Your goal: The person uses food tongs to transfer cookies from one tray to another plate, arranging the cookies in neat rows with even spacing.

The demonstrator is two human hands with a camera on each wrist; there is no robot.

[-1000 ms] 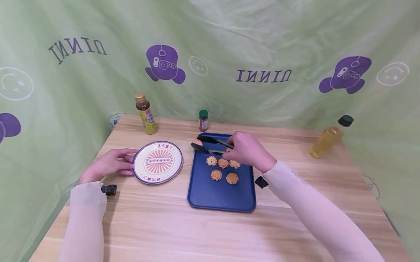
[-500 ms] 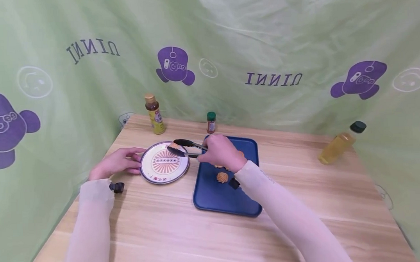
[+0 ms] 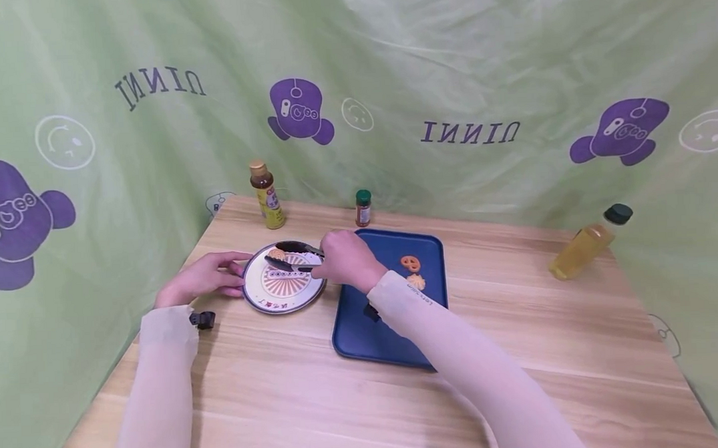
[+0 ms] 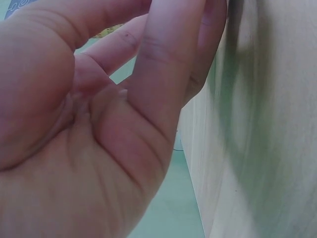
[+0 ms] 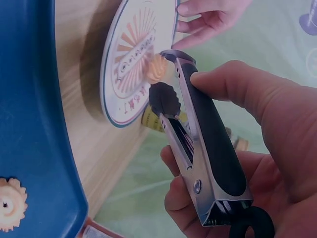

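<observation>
A round white plate (image 3: pixel 285 295) with a red sunburst print lies on the wooden table, left of a blue tray (image 3: pixel 364 331). At its left rim, the fingertips of my left hand (image 3: pixel 202 281) touch the edge, gently bent. My right hand (image 3: pixel 345 258) grips black-and-silver tongs (image 5: pixel 213 134), thumb along one black handle. Between the tong tips, over the plate's far part, is a swirled cookie (image 5: pixel 157 68). A pretzel cookie (image 3: pixel 411 264) and a flower-shaped cookie (image 3: pixel 416 281) show on the tray; my right forearm hides part of it.
Behind the plate stands a brown-and-yellow sauce bottle (image 3: pixel 267 198). A small green-capped spice jar (image 3: pixel 363 208) stands just behind the tray. A black-capped bottle of yellow liquid (image 3: pixel 585 247) is at the right. A green printed curtain (image 3: pixel 357 170) hangs behind the table.
My right hand has carried the cookie in the tongs leftward from the tray to the plate, reaching slightly further left since half a second ago. My left hand has stayed at the plate's rim.
</observation>
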